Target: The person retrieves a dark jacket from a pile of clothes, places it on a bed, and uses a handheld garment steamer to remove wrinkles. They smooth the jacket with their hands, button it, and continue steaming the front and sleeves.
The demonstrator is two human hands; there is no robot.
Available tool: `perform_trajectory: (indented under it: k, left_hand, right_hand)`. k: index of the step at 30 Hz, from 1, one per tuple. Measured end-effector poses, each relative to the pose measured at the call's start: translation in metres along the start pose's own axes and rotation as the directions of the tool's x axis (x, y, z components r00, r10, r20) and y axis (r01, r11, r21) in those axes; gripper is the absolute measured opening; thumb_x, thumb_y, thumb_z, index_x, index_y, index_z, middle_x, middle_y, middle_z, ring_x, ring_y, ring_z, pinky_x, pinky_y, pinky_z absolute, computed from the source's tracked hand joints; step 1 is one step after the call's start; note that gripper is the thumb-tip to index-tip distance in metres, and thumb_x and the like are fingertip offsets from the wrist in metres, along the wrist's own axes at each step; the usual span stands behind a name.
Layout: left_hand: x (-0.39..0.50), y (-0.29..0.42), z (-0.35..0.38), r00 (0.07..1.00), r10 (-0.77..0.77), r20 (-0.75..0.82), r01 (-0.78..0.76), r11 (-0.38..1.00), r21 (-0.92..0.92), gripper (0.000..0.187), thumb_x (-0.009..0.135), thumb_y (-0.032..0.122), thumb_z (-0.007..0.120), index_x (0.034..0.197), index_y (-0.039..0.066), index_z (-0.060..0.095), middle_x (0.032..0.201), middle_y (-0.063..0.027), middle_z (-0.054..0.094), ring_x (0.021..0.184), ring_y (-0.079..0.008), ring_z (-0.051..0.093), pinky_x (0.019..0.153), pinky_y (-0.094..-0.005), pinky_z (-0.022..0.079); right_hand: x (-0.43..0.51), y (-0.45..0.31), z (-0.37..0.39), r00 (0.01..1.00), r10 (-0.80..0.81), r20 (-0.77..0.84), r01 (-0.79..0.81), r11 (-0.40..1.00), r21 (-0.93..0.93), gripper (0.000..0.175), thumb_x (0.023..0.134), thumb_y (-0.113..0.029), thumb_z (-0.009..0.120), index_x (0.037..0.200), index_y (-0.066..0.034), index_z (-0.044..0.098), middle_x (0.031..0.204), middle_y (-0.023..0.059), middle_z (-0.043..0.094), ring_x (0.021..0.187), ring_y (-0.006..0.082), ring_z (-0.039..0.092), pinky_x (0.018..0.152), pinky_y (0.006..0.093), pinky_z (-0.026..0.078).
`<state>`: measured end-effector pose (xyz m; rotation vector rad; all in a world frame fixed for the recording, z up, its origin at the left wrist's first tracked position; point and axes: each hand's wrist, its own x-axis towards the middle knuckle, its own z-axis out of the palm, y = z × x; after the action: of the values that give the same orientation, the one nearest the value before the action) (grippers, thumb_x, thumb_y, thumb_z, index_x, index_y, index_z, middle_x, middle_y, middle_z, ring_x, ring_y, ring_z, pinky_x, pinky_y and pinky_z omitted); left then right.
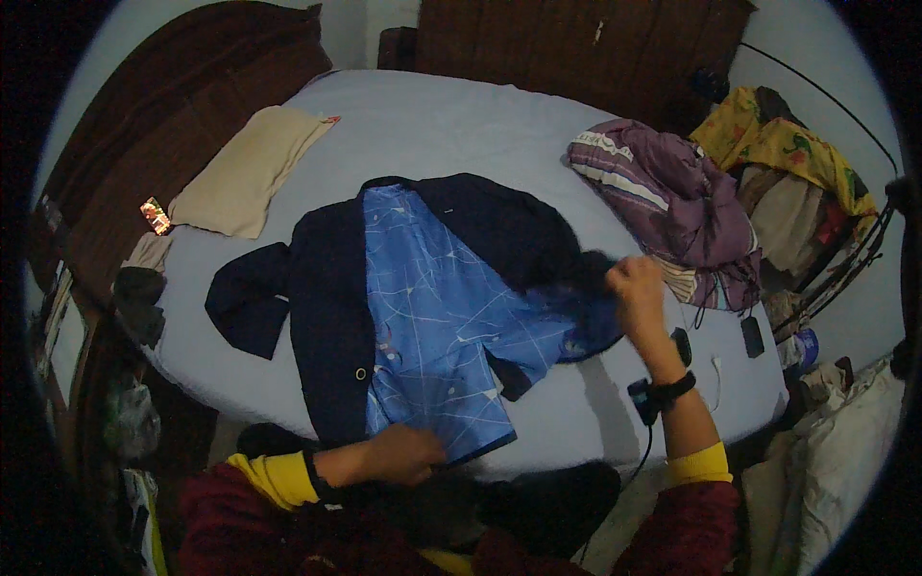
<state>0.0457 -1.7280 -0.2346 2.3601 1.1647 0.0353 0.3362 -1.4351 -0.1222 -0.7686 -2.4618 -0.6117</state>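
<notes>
A dark navy jacket (328, 302) lies spread on the bed with its front parted. Its blue lining (432, 302), patterned with white lines, faces up. One sleeve (248, 299) is bent out to the left, and a round button shows on the left front panel. My right hand (641, 295) pinches dark cloth of the jacket at its right side, where the fabric is blurred. Down at the near hem, my left hand (403, 453) is curled over the jacket's edge; its fingertips are partly hidden.
Under the jacket is a bed with a pale sheet (446, 119). A cream pillow (241, 173) and a lit phone (154, 215) lie left. A purple jacket (670, 194) lies right, near a dark phone-like object (752, 337). A cable (637, 461) hangs from my right wrist device.
</notes>
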Motion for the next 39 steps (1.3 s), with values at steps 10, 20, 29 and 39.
perform_trajectory:
  k: [10,20,29,39]
  left_hand:
    - [-0.115,-0.098,-0.010,0.206,-0.629,-0.750,0.573,0.698,-0.429,0.061,0.076,0.029,0.075,0.125,0.003,0.049,0.128,-0.0224,0.046,0.123,-0.0378,0.042,0.102,-0.0438,0.036]
    - [-0.147,-0.155,0.013,0.216,-0.974,-0.075,0.110,0.100,-0.989,0.073,0.081,0.035,0.072,0.133,-0.004,0.039,0.124,-0.0207,0.052,0.116,-0.0301,0.052,0.096,-0.0384,0.043]
    - [-0.118,-0.115,-0.007,0.257,-0.961,-0.107,0.041,0.121,-0.992,0.053,0.094,0.023,0.052,0.138,-0.004,0.037,0.134,-0.0183,0.049,0.121,-0.0285,0.051,0.102,-0.0379,0.040]
    - [-0.135,-0.117,-0.058,0.179,-0.984,0.003,-0.130,-0.027,-0.991,0.065,0.085,0.038,0.066,0.136,0.005,0.043,0.124,-0.0134,0.056,0.108,-0.0241,0.057,0.089,-0.0384,0.049]
  right_hand:
    - [-0.053,-0.049,0.016,0.768,0.575,0.284,-0.634,0.616,0.467,0.026,0.079,-0.002,0.062,0.104,-0.0014,0.056,0.107,0.0196,0.059,0.099,0.0377,0.057,0.083,0.0411,0.046]
    - [-0.036,-0.064,-0.010,0.709,0.071,0.702,-0.535,0.702,0.470,0.043,0.084,-0.026,0.068,0.121,-0.0056,0.056,0.114,0.0130,0.062,0.108,0.0294,0.058,0.093,0.0380,0.045]
    - [-0.145,-0.078,0.118,0.670,0.536,0.514,-0.730,0.603,0.321,0.064,0.073,-0.026,0.072,0.128,-0.0020,0.049,0.116,0.0249,0.059,0.108,0.0384,0.057,0.091,0.0432,0.045]
    - [-0.081,-0.019,-0.033,0.762,0.569,0.308,-0.645,0.703,0.299,0.024,0.084,0.000,0.051,0.106,-0.0082,0.054,0.073,0.0203,0.062,0.070,0.0400,0.063,0.064,0.0456,0.047]
